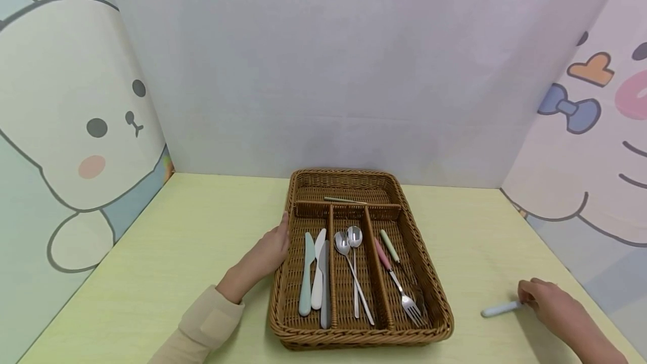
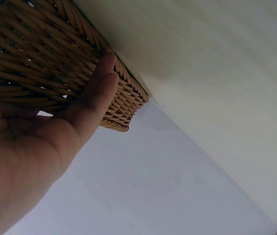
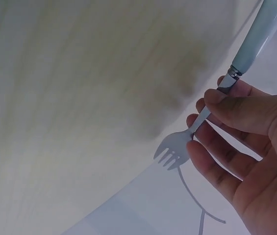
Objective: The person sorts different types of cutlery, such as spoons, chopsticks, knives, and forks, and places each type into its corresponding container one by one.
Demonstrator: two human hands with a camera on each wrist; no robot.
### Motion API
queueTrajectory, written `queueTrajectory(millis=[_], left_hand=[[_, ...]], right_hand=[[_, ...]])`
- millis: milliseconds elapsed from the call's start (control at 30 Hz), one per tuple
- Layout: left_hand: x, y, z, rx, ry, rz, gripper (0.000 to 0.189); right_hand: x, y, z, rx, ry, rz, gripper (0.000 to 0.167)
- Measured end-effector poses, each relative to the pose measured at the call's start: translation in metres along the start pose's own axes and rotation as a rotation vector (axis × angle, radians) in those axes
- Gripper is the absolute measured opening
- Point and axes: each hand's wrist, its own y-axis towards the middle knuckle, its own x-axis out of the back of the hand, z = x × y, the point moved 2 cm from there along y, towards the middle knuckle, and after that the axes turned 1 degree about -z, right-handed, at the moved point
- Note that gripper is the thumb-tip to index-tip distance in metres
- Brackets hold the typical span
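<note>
A brown wicker cutlery basket (image 1: pixel 361 338) stands mid-table, divided into compartments. My left hand (image 1: pixel 270 250) rests against its left side, and the left wrist view shows nearly straight fingers (image 2: pixel 96 100) along the woven outer wall. Off to the right, my right hand (image 1: pixel 553 306) holds a fork (image 1: pixel 500 309) with a pale blue-green handle. Thumb and fingers pinch the fork's metal neck in the right wrist view, the tines beside the fingertips and the handle (image 3: pixel 261 36) pointing away from the palm.
Several knives (image 1: pixel 305 274) fill the basket's left compartment, two spoons (image 1: pixel 355 236) the middle one. A pink-handled fork (image 1: pixel 404 299) and a green-handled piece (image 1: pixel 389 245) lie at right; a thin utensil (image 1: pixel 345 200) lies at the back divider. Printed walls surround the table.
</note>
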Motion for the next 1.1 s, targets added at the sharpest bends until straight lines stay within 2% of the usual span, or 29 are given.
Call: queueTrajectory(millis=[300, 533, 667, 900, 1100], left_hand=[[0.001, -0.002, -0.001, 0.003, 0.002, -0.007, 0.051], [0.001, -0.001, -0.001, 0.006, -0.005, 0.001, 0.051], [0.001, -0.001, -0.001, 0.004, -0.006, 0.001, 0.051], [0.001, 0.000, -0.001, 0.007, -0.012, 0.004, 0.051], [0.001, 0.000, -0.001, 0.005, -0.007, 0.002, 0.051]], right_hand=[[0.010, 0.003, 0.011, -0.019, -0.070, -0.022, 0.028], [0.018, 0.010, 0.022, -0.032, -0.078, 0.000, 0.024], [0.020, 0.013, 0.028, -0.020, -0.076, -0.016, 0.023], [0.025, 0.019, 0.041, 0.000, -0.043, -0.123, 0.017], [0.030, 0.025, 0.056, 0.034, -0.007, -0.234, 0.019]])
